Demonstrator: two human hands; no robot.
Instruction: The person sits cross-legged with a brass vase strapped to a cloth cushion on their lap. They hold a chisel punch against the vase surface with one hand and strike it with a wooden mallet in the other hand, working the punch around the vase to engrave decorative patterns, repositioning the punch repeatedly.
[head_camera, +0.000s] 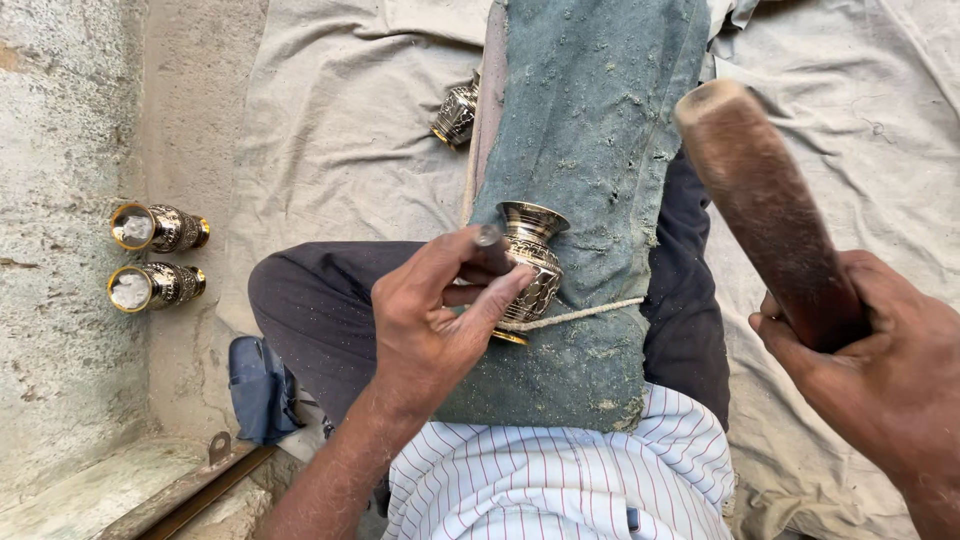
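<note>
Engraved brass vase (530, 268) lying tilted on green cloth; brown wooden mallet (765, 210) raised

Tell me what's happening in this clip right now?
A seated person's left hand presses a thin metal punch against a small engraved brass vase lying on a blue-green cloth pad over the lap. The right hand holds a brown wooden mallet raised. Two similar brass vases lie by the wall, another on the sheet.
</note>
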